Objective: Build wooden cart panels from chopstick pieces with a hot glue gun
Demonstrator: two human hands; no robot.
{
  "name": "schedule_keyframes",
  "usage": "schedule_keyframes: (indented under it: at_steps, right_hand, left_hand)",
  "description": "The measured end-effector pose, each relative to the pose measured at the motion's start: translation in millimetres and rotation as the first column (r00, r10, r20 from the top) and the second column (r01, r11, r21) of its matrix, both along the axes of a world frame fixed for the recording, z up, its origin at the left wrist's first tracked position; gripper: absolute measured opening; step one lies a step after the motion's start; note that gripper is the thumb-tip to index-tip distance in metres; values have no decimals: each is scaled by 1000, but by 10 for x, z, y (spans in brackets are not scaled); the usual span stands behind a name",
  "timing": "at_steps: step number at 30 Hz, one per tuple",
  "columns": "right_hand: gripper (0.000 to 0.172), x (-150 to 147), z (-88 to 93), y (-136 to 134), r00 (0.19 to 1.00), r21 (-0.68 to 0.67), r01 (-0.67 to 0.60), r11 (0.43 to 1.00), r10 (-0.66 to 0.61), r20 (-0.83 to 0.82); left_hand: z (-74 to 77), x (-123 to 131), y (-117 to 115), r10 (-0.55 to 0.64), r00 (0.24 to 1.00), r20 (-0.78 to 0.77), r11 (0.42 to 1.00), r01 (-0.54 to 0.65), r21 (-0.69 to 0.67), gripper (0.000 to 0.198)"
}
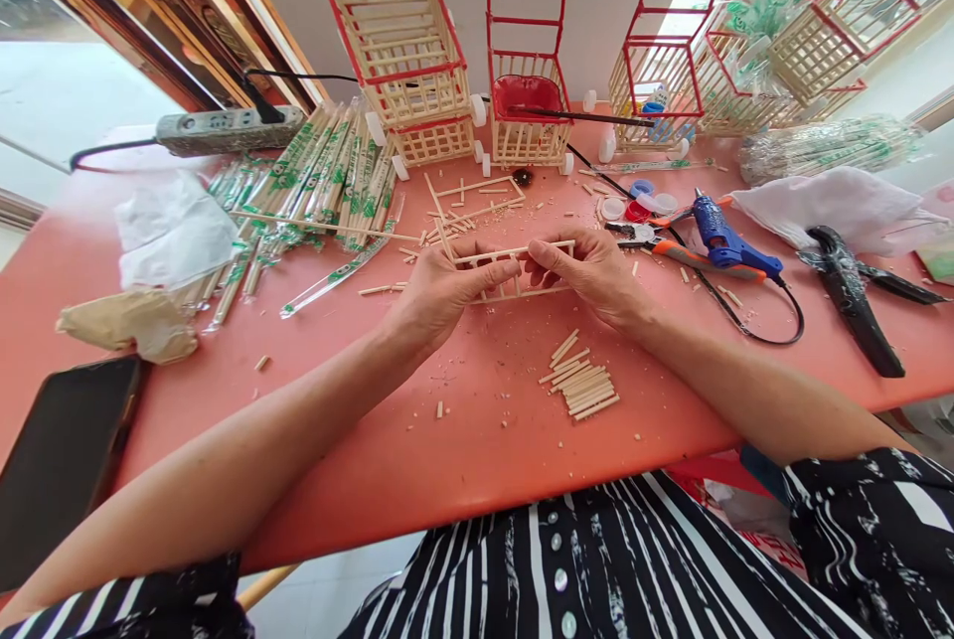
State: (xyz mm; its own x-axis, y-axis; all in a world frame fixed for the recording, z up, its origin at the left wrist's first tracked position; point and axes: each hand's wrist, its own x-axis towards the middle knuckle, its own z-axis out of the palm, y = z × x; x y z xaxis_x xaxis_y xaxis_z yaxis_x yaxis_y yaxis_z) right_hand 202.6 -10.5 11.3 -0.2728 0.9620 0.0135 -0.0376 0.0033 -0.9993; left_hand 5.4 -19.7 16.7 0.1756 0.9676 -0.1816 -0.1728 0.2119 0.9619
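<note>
Between my hands is a small frame of thin wooden sticks (pixel 514 294), with two long rails and short crosspieces, held just above the red table. My left hand (pixel 454 286) grips its left end, thumb along the front. At the right end, my right hand (pixel 577 271) pinches the top rail between thumb and fingers. Some of the fingers are hidden behind the frame. Nearer to me lies a pile of short cut sticks (pixel 585 383). Beyond my hands, a flat stick outline (pixel 477 190) rests among loose stick pieces (pixel 454 227).
Stick-built carts (pixel 439 122) with red-painted edges stand at the back. Wrapped chopsticks (pixel 328 162), a power strip (pixel 228 130) and a phone (pixel 71 445) are on the left. A blue glue gun (pixel 726 237), pliers (pixel 641 237) and a black-handled tool (pixel 854 296) lie right.
</note>
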Motion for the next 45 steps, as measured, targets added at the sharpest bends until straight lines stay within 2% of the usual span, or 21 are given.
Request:
schedule_keyframes:
  at_steps: [8,16,24,29,33,37,41,45]
  right_hand:
    - [52,-10,-48,0,997,-60,-1,998,-4,-80]
    - [54,-17,-37,0,997,-104,27,994,-35,-74]
    - [54,-19,-50,5,997,-95,18,995,-25,-69]
    - [54,-22,-57,7,998,-87,10,996,-16,-68]
    - [56,-13,-44,12,998,-92,27,995,-33,-56]
    - [59,21,-14,38,997,-72,62,995,-66,-51]
    - [62,56,7,78,994,-65,91,994,-94,-50]
    - [63,59,14,90,991,-70,116,991,-120,-57]
  left_hand:
    - [-47,6,-4,-4,1000,15,1000,4,7,38]
    - [-54,22,-25,25,1000,-4,998,-25,55,41]
    - [-81,19,-36,14,1000,21,994,-17,105,32]
    - [-77,25,-25,24,1000,10,996,-24,91,35]
    - [-80,12,4,-18,998,59,997,14,74,41]
    - [-70,-10,33,-137,986,97,988,129,82,40]
    - [-67,-22,35,-106,987,120,994,103,27,36]
    - [-74,-28,20,-125,990,63,992,126,-8,35]
